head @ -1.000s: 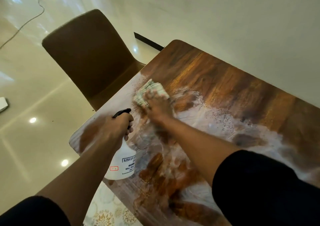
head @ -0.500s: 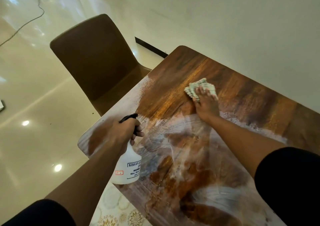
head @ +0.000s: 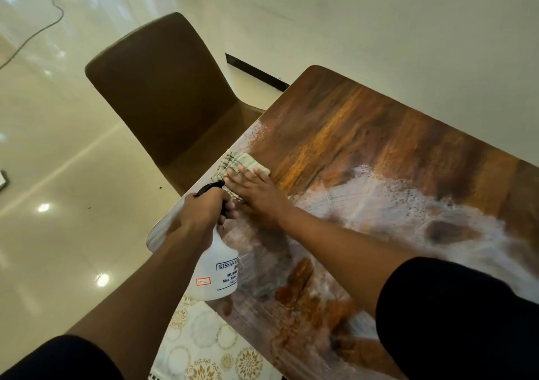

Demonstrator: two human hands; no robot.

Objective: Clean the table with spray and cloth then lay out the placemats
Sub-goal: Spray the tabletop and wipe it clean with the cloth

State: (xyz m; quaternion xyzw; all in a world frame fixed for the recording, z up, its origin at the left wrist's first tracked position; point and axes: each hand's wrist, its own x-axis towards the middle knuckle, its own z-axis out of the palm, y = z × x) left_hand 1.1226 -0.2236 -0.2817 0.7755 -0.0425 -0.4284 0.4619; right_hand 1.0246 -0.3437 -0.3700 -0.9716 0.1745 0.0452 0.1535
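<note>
The wooden table (head: 364,123) carries wet white smears across its near half. My right hand (head: 256,190) lies flat, fingers together, pressing a folded pale checked cloth (head: 248,162) onto the table near its left edge. My left hand (head: 204,209) grips the neck of a white spray bottle (head: 215,271) with a black trigger, held upright just above the table's left corner, right beside my right hand. A cream placemat with gold round patterns (head: 204,347) shows below the table's near left edge.
A brown chair (head: 163,96) stands pushed against the table's left side. A white wall (head: 379,29) runs close along the table's far edge. Glossy cream floor (head: 58,204) spreads to the left, with a thin cable at the far top left.
My right hand has swept the cloth from the table's middle back left to the edge by the chair. My left hand keeps the spray bottle in about the same place.
</note>
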